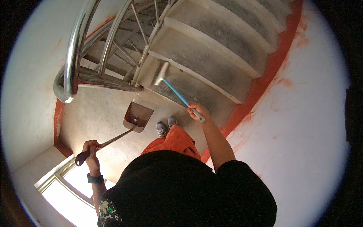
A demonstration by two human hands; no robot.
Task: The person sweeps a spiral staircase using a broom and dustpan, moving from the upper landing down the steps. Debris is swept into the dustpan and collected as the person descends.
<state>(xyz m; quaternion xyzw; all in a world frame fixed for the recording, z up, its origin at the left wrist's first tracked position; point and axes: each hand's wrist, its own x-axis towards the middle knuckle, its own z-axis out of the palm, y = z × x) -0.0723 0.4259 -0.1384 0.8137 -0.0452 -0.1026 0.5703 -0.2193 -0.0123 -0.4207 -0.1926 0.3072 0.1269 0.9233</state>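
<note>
My right hand (198, 111) is wrapped round the grey grip of a broom (175, 90) with a blue handle. Its pale head with dark bristles lies against a concrete stair step, near the railing side; the bristles look slightly blurred. In my left hand (92, 150) is the dark-ended handle of a long-handled dustpan (138, 115). The brown pan is down by the landing floor, to the left of my shoes, with a few small light bits in it. Whether the pan touches the floor I cannot tell.
Concrete stairs (219, 30) climb ahead and to the right. A shiny metal railing (72, 56) stands at the left of the steps. Red-painted skirting (247, 94) runs along the white right wall (295, 143). A bright window (68, 196) is at lower left.
</note>
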